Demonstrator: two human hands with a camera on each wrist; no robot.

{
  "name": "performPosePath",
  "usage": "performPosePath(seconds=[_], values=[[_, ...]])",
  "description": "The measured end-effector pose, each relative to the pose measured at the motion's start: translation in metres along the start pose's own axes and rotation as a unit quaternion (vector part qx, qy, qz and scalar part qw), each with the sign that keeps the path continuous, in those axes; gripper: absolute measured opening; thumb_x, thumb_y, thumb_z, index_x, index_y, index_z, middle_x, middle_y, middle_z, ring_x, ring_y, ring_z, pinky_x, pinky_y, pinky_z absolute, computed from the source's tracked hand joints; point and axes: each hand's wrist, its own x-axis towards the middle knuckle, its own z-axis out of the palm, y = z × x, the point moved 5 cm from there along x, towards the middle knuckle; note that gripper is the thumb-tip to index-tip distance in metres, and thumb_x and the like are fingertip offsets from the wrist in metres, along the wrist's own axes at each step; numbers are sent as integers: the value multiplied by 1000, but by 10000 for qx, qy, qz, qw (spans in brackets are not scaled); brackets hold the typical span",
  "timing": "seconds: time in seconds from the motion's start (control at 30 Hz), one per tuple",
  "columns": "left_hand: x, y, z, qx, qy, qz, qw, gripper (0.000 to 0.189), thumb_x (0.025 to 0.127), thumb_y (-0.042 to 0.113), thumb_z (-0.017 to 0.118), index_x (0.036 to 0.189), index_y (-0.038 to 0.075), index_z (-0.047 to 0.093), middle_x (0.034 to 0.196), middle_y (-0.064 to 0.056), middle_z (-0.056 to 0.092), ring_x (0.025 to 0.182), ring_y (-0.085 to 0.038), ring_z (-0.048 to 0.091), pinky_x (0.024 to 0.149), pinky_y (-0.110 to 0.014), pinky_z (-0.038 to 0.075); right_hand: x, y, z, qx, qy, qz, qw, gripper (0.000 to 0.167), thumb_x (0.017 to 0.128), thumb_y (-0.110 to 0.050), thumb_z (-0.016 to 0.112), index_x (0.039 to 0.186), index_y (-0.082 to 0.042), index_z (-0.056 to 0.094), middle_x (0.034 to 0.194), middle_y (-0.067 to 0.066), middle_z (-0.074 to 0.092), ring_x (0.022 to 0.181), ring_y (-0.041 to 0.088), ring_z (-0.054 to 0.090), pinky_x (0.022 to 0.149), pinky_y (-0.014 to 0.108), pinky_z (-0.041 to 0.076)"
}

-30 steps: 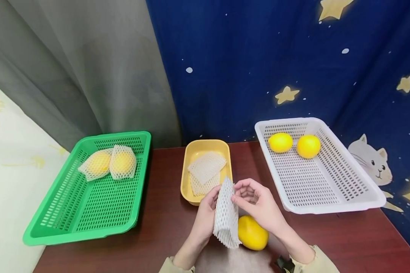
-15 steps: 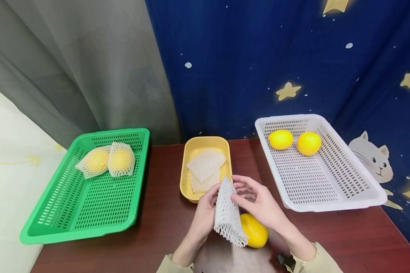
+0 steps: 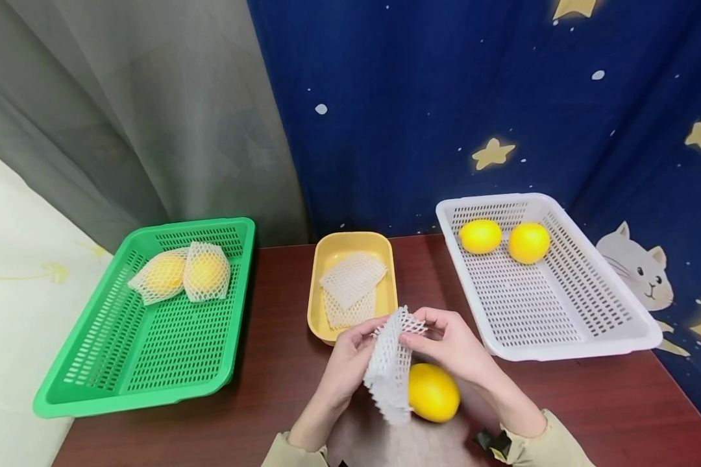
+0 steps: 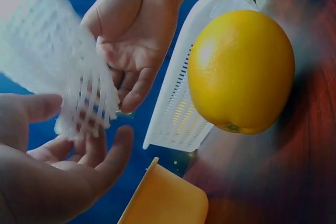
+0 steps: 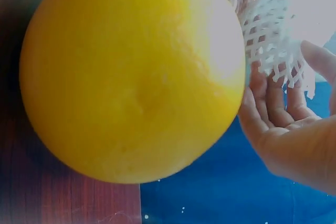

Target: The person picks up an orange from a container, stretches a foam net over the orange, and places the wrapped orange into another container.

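Note:
Both hands hold a white foam fruit net (image 3: 388,373) upright over the table's near side. My left hand (image 3: 344,366) grips its left side, thumb and fingers about the mesh in the left wrist view. With thumb and fingers, my right hand (image 3: 458,347) pinches the upper right edge, where the mouth is spread. A bare yellow citrus fruit (image 3: 435,393) sits on the table just right of the net, below the right hand. Large in the right wrist view, the same fruit (image 5: 131,77) hides part of the net and the right hand.
A yellow tray (image 3: 314,305) with more foam nets stands behind the hands. To the left is a green basket (image 3: 169,395) holding two netted fruits (image 3: 206,272). The white basket (image 3: 561,353) at right holds two bare fruits (image 3: 480,236). Curtains hang behind the table.
The net's upper end, narrow and folded before, is now spread wider as the right hand draws its edge to the right. Its lower end has swung right and back. The fruit stays beside it.

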Motion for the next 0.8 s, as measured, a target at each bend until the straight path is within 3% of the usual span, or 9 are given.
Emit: performPosePath(seconds=[0.1, 0.2, 0.3, 0.43, 0.63, 0.8], values=[[1, -2, 0, 70, -256, -89, 9996, 42, 109, 15, 52, 141, -11, 57, 119, -11, 75, 94, 2, 68, 85, -16, 57, 0, -1, 0, 158, -58, -251, 9995, 22, 98, -7, 72, 110, 8, 63, 95, -11, 73, 87, 7, 72, 82, 25, 63], [0, -3, 1, -69, -537, -114, 9985, 42, 110, 17, 48, 137, -15, 56, 103, 9, 73, 90, 2, 66, 81, -15, 55, 1, 0, 1, 465, -270, -386, 9978, 20, 99, -5, 69, 115, 5, 62, 99, -10, 76, 89, 7, 74, 82, 25, 64], [0, -3, 2, -168, -559, -221, 9981, 35, 110, 19, 48, 126, -10, 60, 91, 16, 70, 84, 3, 64, 77, -16, 55, 0, 1, 2, 874, -522, -429, 9939, 23, 101, -2, 65, 123, -2, 60, 105, -8, 78, 92, 7, 75, 83, 26, 65], [1, 1, 0, -215, -64, -281, 9994, 18, 110, 20, 50, 108, 4, 58, 78, 16, 68, 70, 3, 60, 68, -17, 50, 0, 2, 1, 1228, -593, -426, 9897, 29, 103, 0, 60, 131, -9, 58, 111, -8, 78, 95, 6, 75, 84, 27, 65], [-1, 10, -13, -338, 897, -7, 9954, 16, 108, 20, 57, 104, 5, 56, 74, 14, 68, 66, 1, 61, 65, -18, 49, -1, 0, -3, 1349, -520, -537, 9880, 26, 104, 1, 57, 130, -4, 57, 112, -8, 78, 95, 6, 76, 85, 28, 65], [-1, 13, -17, -365, 1070, 117, 9935, 16, 108, 21, 57, 105, 5, 56, 74, 12, 67, 67, 0, 61, 65, -19, 50, -3, -10, -13, 816, -348, -688, 9937, 33, 104, 2, 57, 136, 10, 51, 109, -10, 77, 95, 3, 75, 85, 23, 64]])
